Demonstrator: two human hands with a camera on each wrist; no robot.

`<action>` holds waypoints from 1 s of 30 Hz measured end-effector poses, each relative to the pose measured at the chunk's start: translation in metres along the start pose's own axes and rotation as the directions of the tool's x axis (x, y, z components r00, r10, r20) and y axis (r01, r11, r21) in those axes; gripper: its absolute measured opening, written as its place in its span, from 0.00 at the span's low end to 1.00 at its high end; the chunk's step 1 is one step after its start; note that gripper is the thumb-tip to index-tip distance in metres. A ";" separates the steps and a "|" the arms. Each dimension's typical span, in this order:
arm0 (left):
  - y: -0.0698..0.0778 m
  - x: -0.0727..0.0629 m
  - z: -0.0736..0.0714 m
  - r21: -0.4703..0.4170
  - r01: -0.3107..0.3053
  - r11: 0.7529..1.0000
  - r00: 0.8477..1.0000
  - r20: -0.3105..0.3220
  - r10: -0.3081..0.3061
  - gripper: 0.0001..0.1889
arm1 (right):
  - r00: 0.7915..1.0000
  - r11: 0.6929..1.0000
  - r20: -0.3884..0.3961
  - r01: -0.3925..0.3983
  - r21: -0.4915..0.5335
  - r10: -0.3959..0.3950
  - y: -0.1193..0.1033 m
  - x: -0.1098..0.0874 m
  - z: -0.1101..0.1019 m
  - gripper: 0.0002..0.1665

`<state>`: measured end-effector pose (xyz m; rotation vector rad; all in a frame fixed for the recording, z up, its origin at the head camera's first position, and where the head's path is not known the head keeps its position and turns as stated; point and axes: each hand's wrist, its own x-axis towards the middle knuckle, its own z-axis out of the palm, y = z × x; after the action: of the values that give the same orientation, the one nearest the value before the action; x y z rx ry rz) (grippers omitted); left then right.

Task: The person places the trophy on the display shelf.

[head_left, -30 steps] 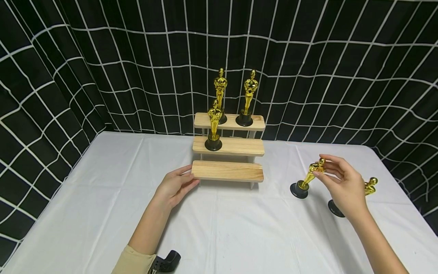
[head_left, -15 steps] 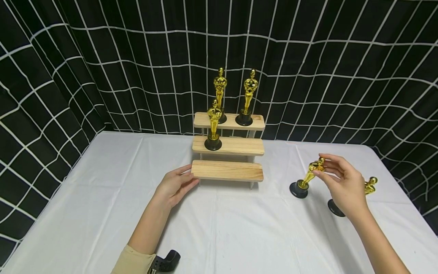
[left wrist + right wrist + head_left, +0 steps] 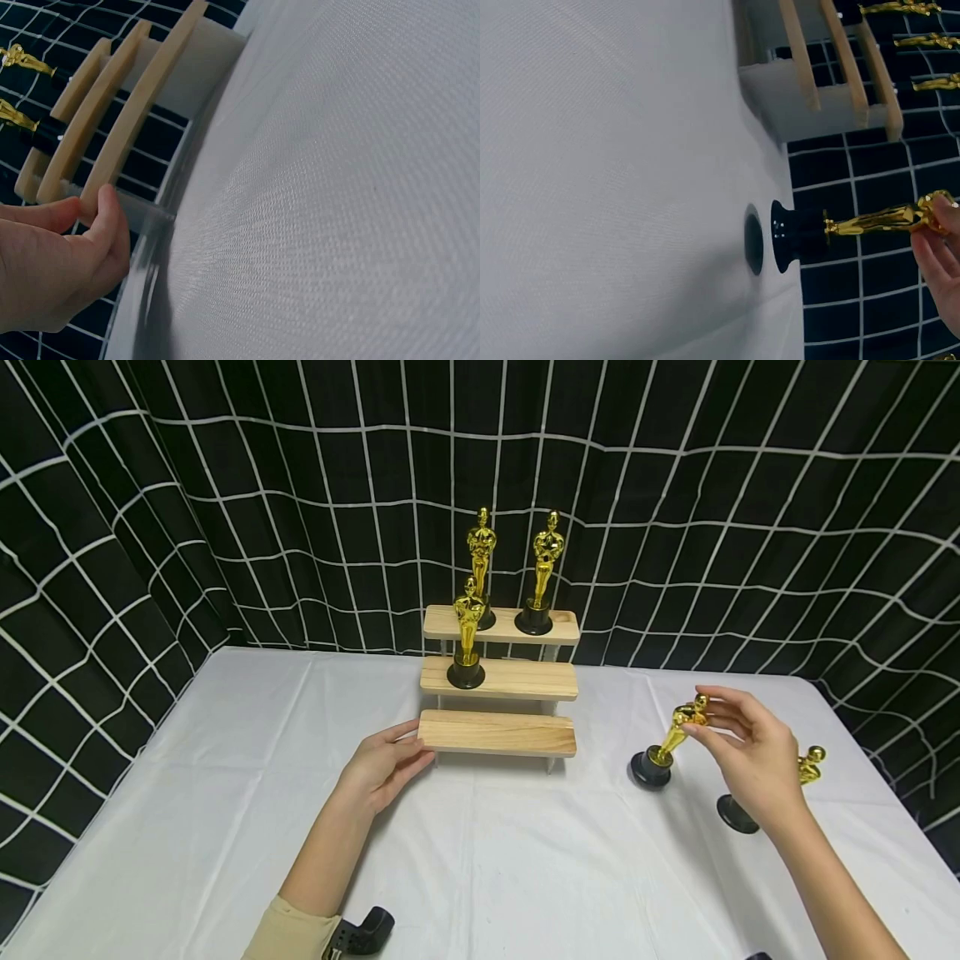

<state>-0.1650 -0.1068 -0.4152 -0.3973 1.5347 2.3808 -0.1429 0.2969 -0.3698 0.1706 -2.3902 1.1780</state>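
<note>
My left hand [image 3: 381,766] pinches the left end of the lowest board of a three-step wooden display stand [image 3: 498,734]; in the left wrist view its thumb and fingers close on that board's end [image 3: 91,204]. At the right, my right hand [image 3: 753,760] grips a gold trophy statuette [image 3: 672,739] by its upper body, with fingers and thumb around the chest and head. The black base [image 3: 799,236] hangs just off the white cloth, its shadow apart from it in the right wrist view. Another gold statuette [image 3: 812,763] stands behind the right hand, partly hidden.
Two statuettes stand on the top step, one at left [image 3: 482,547] and one at right [image 3: 548,556]. A third statuette [image 3: 468,618] is on the middle step's left. White cloth [image 3: 300,727] covers the table; a black curtain with white grid lines [image 3: 337,485] surrounds its back and sides.
My right hand has raised the statuette slightly off the table and shifted it a little left. My left hand stays on the stand's lowest board.
</note>
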 end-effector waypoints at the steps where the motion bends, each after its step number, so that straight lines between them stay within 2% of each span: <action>1: 0.000 0.000 0.000 0.000 0.000 1.000 1.000 0.000 0.000 0.27 | 1.000 1.000 0.000 0.003 0.006 -0.003 -0.001 0.001 0.000 0.30; 8: 0.000 0.000 -0.001 -0.004 0.002 1.000 1.000 0.008 -0.002 0.28 | 0.999 0.999 -0.006 0.038 0.022 -0.038 -0.005 0.005 0.000 0.33; 14: 0.000 0.000 0.000 -0.007 0.004 1.000 1.000 0.008 -0.004 0.28 | 0.999 0.999 0.011 0.034 0.033 -0.034 -0.011 0.007 -0.002 0.32; 22: 0.000 0.001 0.000 -0.007 0.006 1.000 1.000 0.008 -0.006 0.28 | 0.999 1.000 0.030 0.025 0.001 -0.025 -0.021 0.012 -0.003 0.31; 30: -0.001 0.001 -0.001 -0.005 0.001 1.000 1.000 0.005 -0.001 0.28 | 0.998 0.999 0.042 0.050 -0.019 -0.049 -0.031 0.019 -0.002 0.30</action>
<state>-0.1655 -0.1073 -0.4164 -0.3928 1.5267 2.3830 -0.1500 0.2804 -0.3376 0.2486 -2.4182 1.1385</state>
